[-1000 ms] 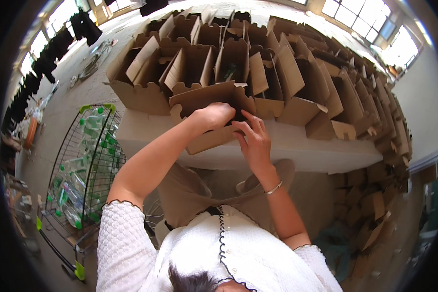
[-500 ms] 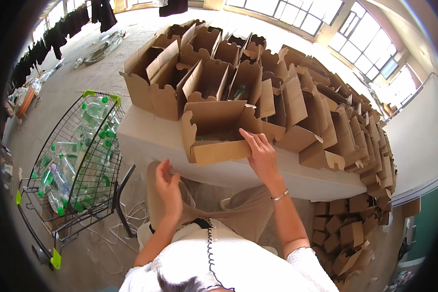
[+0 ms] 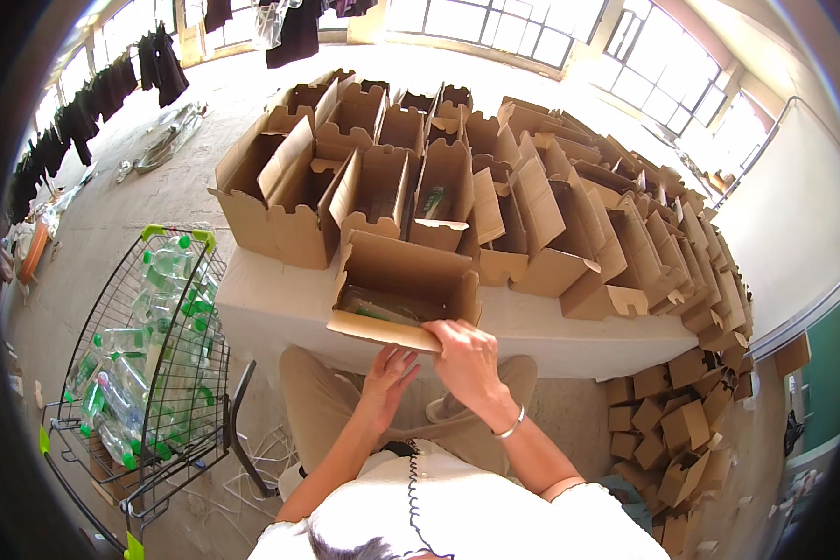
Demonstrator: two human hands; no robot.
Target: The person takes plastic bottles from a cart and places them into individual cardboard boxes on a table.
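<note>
An open cardboard box sits at the front edge of the white-covered table, directly before me. Inside it lies a clear plastic bottle. My right hand is closed round the right end of the box's near wall, fingers over its upper edge. Just below that wall my left hand is raised, its fingers stretched out and holding nothing; whether the fingertips touch the cardboard is hard to tell. Behind, a similar box also has a green-marked bottle in it.
Rows of open cardboard boxes crowd the table. A wire shopping cart full of clear bottles with green caps stands at left. More boxes are heaped on the floor at right. Dark clothes hang at the far left.
My left hand has moved right and in under the box's near wall. My right hand has shifted lower and nearer, still on the box. A bottle now shows inside the box.
</note>
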